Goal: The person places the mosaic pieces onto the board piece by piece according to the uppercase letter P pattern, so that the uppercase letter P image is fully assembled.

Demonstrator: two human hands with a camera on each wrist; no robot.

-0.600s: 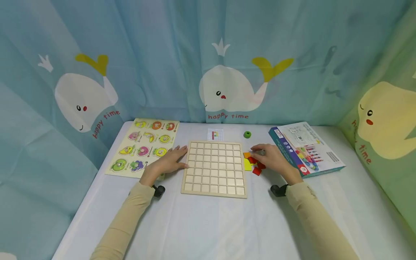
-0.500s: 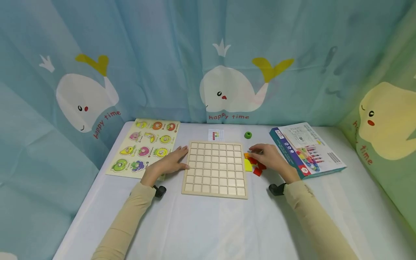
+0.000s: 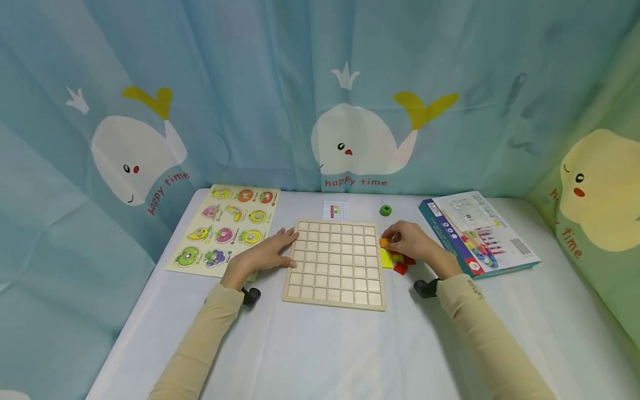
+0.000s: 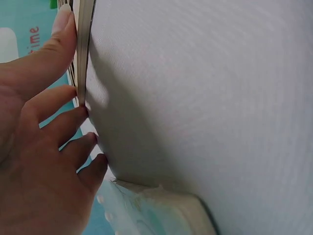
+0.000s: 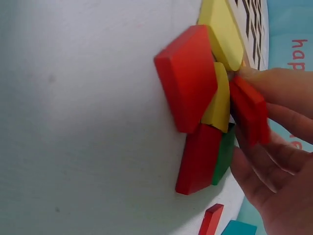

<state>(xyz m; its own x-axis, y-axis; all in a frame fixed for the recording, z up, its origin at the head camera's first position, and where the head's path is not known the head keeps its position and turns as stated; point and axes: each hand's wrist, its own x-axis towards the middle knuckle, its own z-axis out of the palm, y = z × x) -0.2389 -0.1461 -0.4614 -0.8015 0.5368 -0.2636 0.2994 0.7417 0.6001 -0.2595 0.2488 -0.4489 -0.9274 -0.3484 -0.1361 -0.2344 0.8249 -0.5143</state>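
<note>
A wooden grid board (image 3: 337, 264) lies flat in the middle of the table. Against its left side rests my left hand (image 3: 265, 254), fingers extended and thumb on the rim (image 4: 84, 54). At the board's right edge my right hand (image 3: 414, 241) is over a small heap of coloured tiles. In the right wrist view its fingers and thumb hold tilted red tiles (image 5: 249, 110), slightly blurred. Around them lie another red tile (image 5: 188, 73), a yellow tile (image 5: 217, 103) and a green tile (image 5: 224, 154). An orange tile (image 3: 384, 242) sits by the fingertips, above a yellow tile (image 3: 386, 259).
A fruit puzzle board (image 3: 220, 255) lies to the left, partly behind the left hand. Behind the grid board is a small pattern card (image 3: 335, 210). A green bead (image 3: 385, 210) stands at the back; a flat toy box (image 3: 500, 239) lies at the right.
The whole head view has shifted slightly. My right hand has drawn a little left over the tiles, and a yellow tile now shows among the red ones. The left hand stays at the board.
</note>
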